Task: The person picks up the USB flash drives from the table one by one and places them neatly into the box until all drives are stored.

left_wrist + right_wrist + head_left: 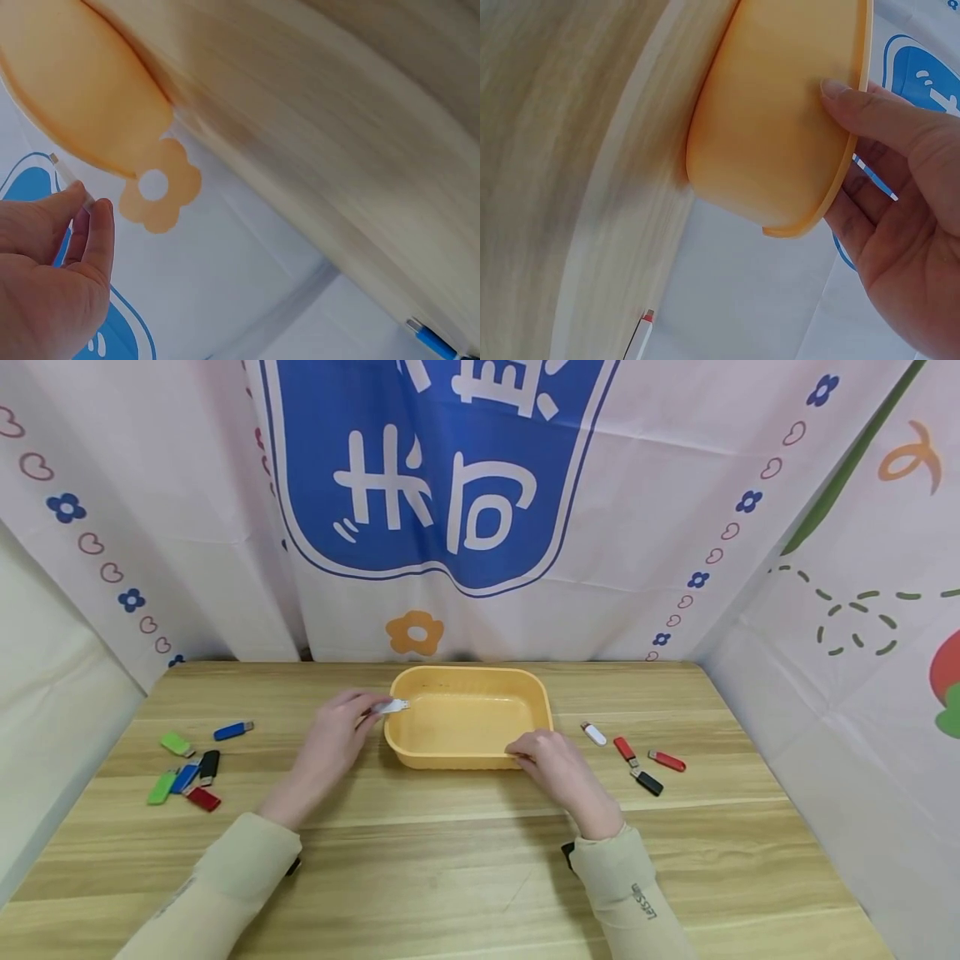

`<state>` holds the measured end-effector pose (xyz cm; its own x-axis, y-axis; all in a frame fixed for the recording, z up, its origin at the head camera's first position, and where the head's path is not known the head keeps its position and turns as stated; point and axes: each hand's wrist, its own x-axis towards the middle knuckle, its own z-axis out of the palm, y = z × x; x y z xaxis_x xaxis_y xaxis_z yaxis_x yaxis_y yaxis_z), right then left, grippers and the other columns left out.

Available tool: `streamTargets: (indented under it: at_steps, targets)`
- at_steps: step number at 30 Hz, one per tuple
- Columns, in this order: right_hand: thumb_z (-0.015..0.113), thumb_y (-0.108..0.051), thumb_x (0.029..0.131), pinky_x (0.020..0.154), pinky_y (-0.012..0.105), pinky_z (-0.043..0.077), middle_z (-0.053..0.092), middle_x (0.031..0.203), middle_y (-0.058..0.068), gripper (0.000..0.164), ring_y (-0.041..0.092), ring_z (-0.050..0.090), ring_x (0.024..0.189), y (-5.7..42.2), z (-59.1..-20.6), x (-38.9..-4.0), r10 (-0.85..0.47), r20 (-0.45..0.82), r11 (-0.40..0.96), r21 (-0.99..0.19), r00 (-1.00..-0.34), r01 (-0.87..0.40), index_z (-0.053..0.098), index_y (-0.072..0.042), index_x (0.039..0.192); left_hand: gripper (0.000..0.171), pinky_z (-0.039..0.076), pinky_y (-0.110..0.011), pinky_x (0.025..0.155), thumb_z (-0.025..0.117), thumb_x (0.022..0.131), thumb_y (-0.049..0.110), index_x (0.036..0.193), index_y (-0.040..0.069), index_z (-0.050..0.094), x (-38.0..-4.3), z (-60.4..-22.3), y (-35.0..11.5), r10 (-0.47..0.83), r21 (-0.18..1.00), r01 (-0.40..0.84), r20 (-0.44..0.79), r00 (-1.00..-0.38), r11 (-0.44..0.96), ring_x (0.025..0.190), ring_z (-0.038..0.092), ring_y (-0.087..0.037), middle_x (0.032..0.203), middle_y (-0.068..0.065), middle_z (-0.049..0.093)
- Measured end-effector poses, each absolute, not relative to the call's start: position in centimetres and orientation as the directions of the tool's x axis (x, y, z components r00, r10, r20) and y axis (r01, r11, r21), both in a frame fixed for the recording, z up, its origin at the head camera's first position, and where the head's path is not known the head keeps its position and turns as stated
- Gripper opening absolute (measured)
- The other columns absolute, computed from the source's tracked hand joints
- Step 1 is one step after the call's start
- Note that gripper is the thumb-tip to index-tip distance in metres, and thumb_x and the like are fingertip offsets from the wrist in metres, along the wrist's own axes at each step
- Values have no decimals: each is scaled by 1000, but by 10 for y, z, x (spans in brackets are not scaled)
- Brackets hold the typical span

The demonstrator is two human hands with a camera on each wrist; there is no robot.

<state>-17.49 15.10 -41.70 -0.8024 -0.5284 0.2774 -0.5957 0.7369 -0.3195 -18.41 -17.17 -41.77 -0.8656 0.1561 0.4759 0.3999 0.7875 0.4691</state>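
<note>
A yellow plastic basin [468, 758] stands near the back of the wooden table, with nothing lying in it. Between thumb and fingers my left hand [341, 731] pinches a white USB stick [392, 706], its metal plug pointing over the basin's left rim. The left wrist view shows the same white stick [69, 174] held at the fingertips, beside the basin wall. At the basin's front right corner my right hand [551, 764] grips the rim, thumb on the outer wall and fingers over the edge, as the right wrist view shows.
On the left lie several USB sticks: green [177, 744], blue [233, 731], black [210, 767] and dark red [202, 798]. To the basin's right are a white stick [594, 733], two red ones [667, 761] and a black one [647, 782]. A printed curtain [480, 618] hangs behind the table.
</note>
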Motion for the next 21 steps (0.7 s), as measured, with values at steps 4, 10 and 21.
streamTargets:
  at_steps: [4,10,21]
  targets:
    - [76,-5,85,79,35,59,78,93,2,11,18,72,88,151,-417,-175,-533,279,736,-314,-799,-600,79,-10,95,23,59,-48,88,70,90,0,113,3,73,-189,-418,-164,161,484,402,465,-870,777,103,69,-35,114,-20,70]
    - [76,-4,85,80,35,59,78,95,4,13,19,72,90,152,-418,-176,-530,282,731,-326,-799,-600,79,-9,96,23,59,-47,89,68,92,1,114,3,72,-195,-418,-154,160,509,372,412,-897,776,105,68,-35,115,-20,69]
    - [75,-4,86,80,35,59,78,95,3,13,19,72,90,151,-418,-176,-523,276,741,-321,-807,-590,79,-11,97,24,61,-42,85,67,93,0,116,4,71,-206,-419,-146,168,532,349,359,-918,771,104,69,-32,118,-18,68]
